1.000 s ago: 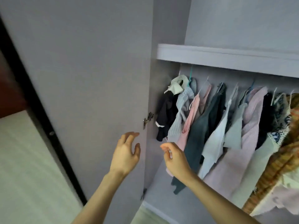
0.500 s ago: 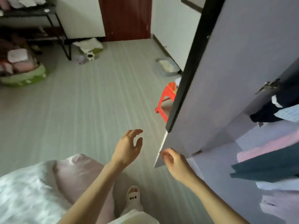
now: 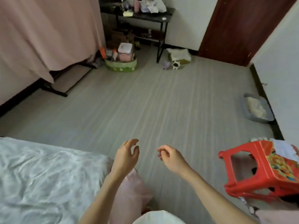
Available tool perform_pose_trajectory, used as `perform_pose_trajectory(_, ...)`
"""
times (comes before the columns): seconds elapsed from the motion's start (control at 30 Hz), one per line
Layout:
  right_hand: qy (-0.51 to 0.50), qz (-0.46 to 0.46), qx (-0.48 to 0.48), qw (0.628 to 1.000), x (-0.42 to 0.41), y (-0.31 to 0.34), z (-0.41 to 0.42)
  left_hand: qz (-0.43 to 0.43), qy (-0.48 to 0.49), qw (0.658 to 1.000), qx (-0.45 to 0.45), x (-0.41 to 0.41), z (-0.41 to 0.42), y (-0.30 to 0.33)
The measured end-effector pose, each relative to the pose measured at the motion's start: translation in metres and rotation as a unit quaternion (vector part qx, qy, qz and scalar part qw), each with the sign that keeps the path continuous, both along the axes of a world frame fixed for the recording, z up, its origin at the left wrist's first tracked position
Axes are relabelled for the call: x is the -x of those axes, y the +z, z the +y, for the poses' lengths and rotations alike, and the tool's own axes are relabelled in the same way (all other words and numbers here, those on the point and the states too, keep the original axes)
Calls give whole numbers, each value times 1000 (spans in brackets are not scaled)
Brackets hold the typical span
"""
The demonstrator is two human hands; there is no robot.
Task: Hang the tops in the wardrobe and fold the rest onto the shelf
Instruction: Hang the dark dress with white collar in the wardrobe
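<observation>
My left hand point(image 3: 127, 156) hovers over the grey floor with its fingers apart and nothing in it. My right hand point(image 3: 170, 157) is beside it, fingers loosely curled, also empty. A white rumpled bed cover point(image 3: 45, 180) fills the lower left, with a pink fabric point(image 3: 131, 189) hanging at its corner under my left forearm. The wardrobe and its hanging tops are out of view. No garment is in either hand.
A red plastic stool point(image 3: 262, 170) stands at the right with pale cloth on top. A grey pet tray point(image 3: 257, 109) lies by the right wall. A green basket point(image 3: 121, 65) and a black table point(image 3: 142, 16) stand at the back, with a pink curtain point(image 3: 45, 33) left.
The view has swung left from the open wardrobe and its hanging clothes to the room floor and bed. Both hands stayed empty in front of me.
</observation>
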State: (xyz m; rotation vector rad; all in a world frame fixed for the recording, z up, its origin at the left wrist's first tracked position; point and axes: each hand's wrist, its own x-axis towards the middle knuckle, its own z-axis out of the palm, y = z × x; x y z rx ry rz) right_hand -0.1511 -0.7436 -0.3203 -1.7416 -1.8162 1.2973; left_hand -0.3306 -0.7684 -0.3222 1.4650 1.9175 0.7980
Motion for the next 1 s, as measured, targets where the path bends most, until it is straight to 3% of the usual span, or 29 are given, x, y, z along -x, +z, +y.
perform_pose_trajectory(0.3, 149, 23, 51, 987, 106, -18, 140, -45, 182, 981, 51, 86, 68, -17)
perform_pose_trajectory(0.57, 266, 28, 61, 962, 195, -27, 325, -69, 363, 928, 53, 150, 201, -33)
perform_pose_trajectory(0.7, 291, 27, 50, 955, 240, -13, 391, -78, 372, 925, 25, 170, 260, -14)
perform_pose_trajectory(0.83, 390, 25, 71, 918, 314, -5, 418, -60, 456, 888, -15, 209, 279, 4)
perform_pose_trajectory(1.0, 542, 24, 77, 836, 419, 1, 408, -58, 568, 821, 12, 268, 243, 5)
